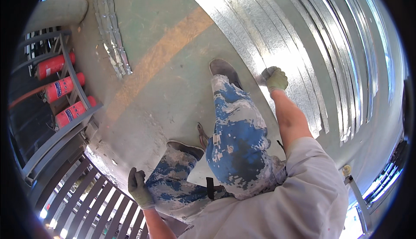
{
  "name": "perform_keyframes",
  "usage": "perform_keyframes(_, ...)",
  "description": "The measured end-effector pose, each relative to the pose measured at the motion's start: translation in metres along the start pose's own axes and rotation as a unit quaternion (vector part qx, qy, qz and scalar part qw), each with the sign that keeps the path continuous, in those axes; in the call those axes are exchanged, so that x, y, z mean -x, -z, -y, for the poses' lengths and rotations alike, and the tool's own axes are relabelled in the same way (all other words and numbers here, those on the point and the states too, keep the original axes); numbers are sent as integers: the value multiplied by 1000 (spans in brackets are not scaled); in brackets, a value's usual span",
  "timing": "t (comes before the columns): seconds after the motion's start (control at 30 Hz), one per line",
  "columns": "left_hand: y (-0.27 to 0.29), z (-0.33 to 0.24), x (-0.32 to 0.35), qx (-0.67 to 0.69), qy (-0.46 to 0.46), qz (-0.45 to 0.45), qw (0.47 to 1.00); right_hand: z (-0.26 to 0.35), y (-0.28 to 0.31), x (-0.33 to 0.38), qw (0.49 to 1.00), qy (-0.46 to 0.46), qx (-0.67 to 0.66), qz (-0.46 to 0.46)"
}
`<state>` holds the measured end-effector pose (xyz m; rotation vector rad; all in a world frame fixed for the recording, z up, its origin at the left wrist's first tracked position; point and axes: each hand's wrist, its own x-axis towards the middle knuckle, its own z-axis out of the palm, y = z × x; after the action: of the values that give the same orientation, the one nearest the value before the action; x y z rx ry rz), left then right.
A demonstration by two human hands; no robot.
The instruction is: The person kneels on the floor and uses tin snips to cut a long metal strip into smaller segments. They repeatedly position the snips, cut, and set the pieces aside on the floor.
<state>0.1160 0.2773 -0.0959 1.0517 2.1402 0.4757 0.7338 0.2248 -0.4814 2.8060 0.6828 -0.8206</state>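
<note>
My right hand [276,81], in a green work glove with dark grey fingers, reaches to the near-left part of the shiny sheet-metal strips [294,61] on the floor. Its fingers are closed, and whatever lies in them is hidden. The forearm is bare below a light grey sleeve. Gloved the same way, my left hand [139,190] hangs beside my left knee, close to the slatted metal railing [82,182]. Its fingers are curled, with nothing visible in them. A hand tool like pliers [202,134] lies on the floor between my feet.
Three red fire extinguishers [59,88] stand in a metal rack [73,76] at left. Thin, jagged metal strips [113,35] lie at the far left. An orange floor stripe [160,57] crosses ahead. More long metal strips [346,66] lie to the right.
</note>
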Motion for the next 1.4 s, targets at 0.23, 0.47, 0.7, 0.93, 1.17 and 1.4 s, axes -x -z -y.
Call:
perform_keyframes(0.23,-6,-3,-11,9,-11,3,1000,-10,-32,12,998,25,-41,42)
perform_keyframes(0.47,-11,-11,-8,-34,-5,1,999,1,-14,43,998,61,-1,17)
perform_keyframes(0.7,-12,-11,-9,-43,-9,11,999,33,-66,86,988,128,66,-53)
perform_keyframes(0.93,-11,-9,-13,-49,8,-1,999,37,-51,67,992,112,-6,56)
perform_keyframes(1.17,-19,-28,-11,-33,35,3,999,19,-79,63,973,138,-125,136)
perform_keyframes(1.4,-5,-18,-7,-9,4,-1,1000,1,-59,61,936,122,-246,220)
